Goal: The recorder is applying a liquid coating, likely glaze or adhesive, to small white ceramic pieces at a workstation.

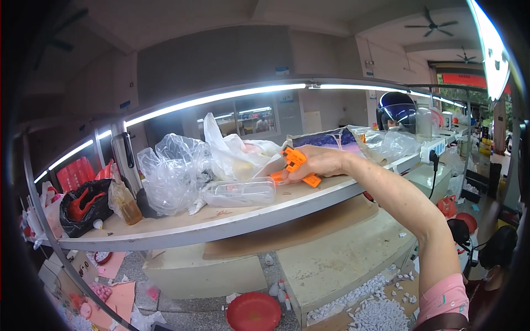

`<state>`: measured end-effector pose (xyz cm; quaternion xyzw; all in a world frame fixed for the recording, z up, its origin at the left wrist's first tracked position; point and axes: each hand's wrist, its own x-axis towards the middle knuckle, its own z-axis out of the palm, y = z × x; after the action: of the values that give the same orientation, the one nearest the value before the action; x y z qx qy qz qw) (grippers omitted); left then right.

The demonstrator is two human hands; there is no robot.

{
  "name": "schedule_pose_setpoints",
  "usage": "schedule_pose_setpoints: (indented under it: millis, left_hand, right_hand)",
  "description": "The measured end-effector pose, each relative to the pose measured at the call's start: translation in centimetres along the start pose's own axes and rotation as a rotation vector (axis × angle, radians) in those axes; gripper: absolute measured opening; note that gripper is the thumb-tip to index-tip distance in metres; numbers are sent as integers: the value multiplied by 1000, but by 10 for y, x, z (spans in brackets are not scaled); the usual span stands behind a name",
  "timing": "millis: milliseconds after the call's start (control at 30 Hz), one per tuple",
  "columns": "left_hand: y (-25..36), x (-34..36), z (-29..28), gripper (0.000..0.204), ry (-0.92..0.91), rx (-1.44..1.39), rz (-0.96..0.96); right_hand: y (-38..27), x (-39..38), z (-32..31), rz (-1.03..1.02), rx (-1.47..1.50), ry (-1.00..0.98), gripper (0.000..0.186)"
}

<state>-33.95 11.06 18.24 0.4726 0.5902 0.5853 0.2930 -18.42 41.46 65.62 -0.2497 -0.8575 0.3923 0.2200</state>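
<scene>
My right arm reaches up from the lower right to the shelf. My right hand (321,161) is closed round an orange plastic tool (295,158) with dark marks, whose exact kind I cannot make out. Parts of it stick out above and below my fingers. Just left of the hand, a clear plastic container (243,192) lies on the shelf (221,218), near its front edge. Behind the container are a white plastic bag (234,154) and a crumpled clear bag (174,171). A dark purple printed packet (331,139) lies behind my hand. My left hand is out of view.
The shelf has a metal front edge (221,227). A black bag (83,207) and a bottle of amber liquid (126,204) stand at its left end. A dark helmet (396,113) sits at the far right. Below are a red basin (254,311) and many small white pieces (381,311).
</scene>
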Motion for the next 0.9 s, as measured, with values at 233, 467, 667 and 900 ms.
schedule_pose_setpoints:
  millis: [233, 467, 667, 900]
  left_hand:
    - [-8, -6, -2, 21, 40, 72, 26]
    - [-9, -4, -1, 23, 30, 68, -16]
    - [3, -2, 2, 23, 18, 32, 4]
    - [-11, -4, -4, 27, 5, 87, -7]
  right_hand:
    - [11, 60, 10, 89, -908, -3, 52]
    - [13, 52, 19, -117, -907, -3, 61]
    - [7, 48, 17, -77, -894, 2, 53]
    - [3, 33, 0, -93, -692, 250, 49]
